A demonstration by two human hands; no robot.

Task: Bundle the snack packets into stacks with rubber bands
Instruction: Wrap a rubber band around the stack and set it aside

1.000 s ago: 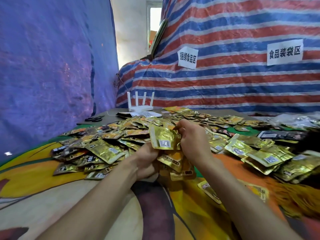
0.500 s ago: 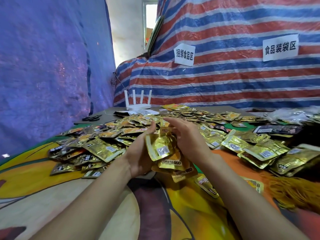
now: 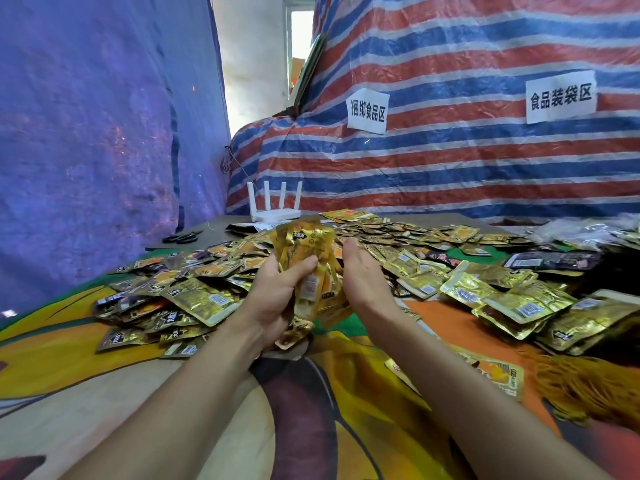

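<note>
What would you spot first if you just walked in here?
A heap of shiny gold packets covers the table from left to right. In the middle, the left hand grips a stack of packets, the right hand open beside it. A red-and-blue striped sheet hangs behind.

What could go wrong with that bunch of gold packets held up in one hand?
1. Only the left hand grips the stack of packets, with no band visible round it; the glossy, uneven packets could fan out or slip.
2. The right hand is open beside it and the rubber bands lie far right, so fetching one may leave the stack unsteadied.
3. Dropped packets would mix into the loose packets below.
</note>
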